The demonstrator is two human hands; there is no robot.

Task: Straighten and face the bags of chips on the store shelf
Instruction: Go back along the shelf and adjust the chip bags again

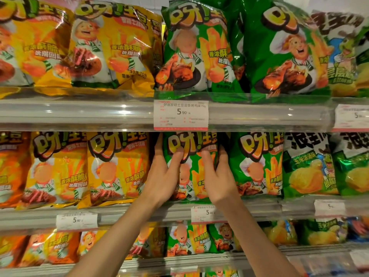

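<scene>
My left hand (pixel 162 176) and right hand (pixel 218 174) reach up, fingers curled round the shiny green plastic chip bag (pixel 189 156), maybe squeezing its sides.

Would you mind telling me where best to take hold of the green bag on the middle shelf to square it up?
Probably by its two upper side edges, coming straight from the front. The green bag stands upright between neighbours, so only its face and edges are reachable; the left hand and right hand already grip there.
</scene>
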